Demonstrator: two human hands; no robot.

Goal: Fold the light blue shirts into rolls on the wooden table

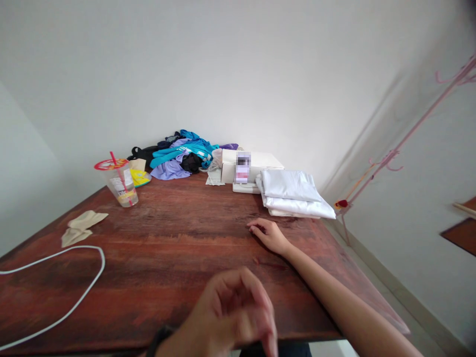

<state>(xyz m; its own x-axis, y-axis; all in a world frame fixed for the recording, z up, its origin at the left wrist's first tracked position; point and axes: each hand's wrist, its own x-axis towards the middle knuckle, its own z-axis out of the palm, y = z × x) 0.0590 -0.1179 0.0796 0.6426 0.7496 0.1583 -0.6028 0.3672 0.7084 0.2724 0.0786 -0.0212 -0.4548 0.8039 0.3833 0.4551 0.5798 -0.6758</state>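
My left hand (238, 307), with a dark band at its wrist, is raised over the table's near edge. Its fingers curl round toward the thumb, which is smeared by motion; the visible hollow of the palm holds nothing. Farther off, my right hand (269, 235) rests on the dark reddish wooden table (167, 223), fingers loosely bent and a gap between thumb and forefinger, with nothing in it. Closest to the right hand is a folded stack of shiny white cloth or plastic (293, 193), just beyond it and apart from the fingers.
At the back stand a white box (256, 161) and a heap of clothes (186, 153). On the left are a plastic cup with a straw (122, 183), a yellow item (140, 177), a beige crumpled piece (82, 225) and a white cable (98, 272). A pink rack (412, 131) stands right.
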